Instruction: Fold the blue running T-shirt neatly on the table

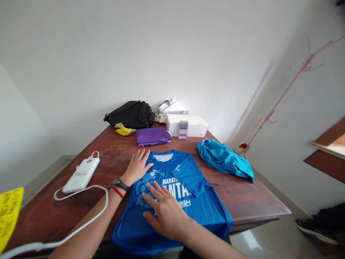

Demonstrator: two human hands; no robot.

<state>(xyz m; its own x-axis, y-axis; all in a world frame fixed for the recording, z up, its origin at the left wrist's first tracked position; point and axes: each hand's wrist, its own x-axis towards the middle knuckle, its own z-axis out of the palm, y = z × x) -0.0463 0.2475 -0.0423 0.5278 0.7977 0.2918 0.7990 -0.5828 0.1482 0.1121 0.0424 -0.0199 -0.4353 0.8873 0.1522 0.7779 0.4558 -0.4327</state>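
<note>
A blue T-shirt (210, 212) with white printed lettering lies spread on the wooden table, its neck away from me and its lower edge at the table's front. One sleeve is folded inward over the chest on the right. My left hand (137, 166) rests flat near the shirt's upper left shoulder, fingers spread. Lower down, my right hand (167, 212) lies palm down over the printed front, also with fingers apart, hiding part of the lettering. Neither hand grips anything.
A white power bank (82, 175) with a cable lies at left; the cable crosses my left forearm. Crumpled turquoise cloth (225, 160) is at right. Behind are folded purple cloth (152, 136), a white box (198, 124) and a black bag (126, 114). A pink coat rack (285, 88) stands right.
</note>
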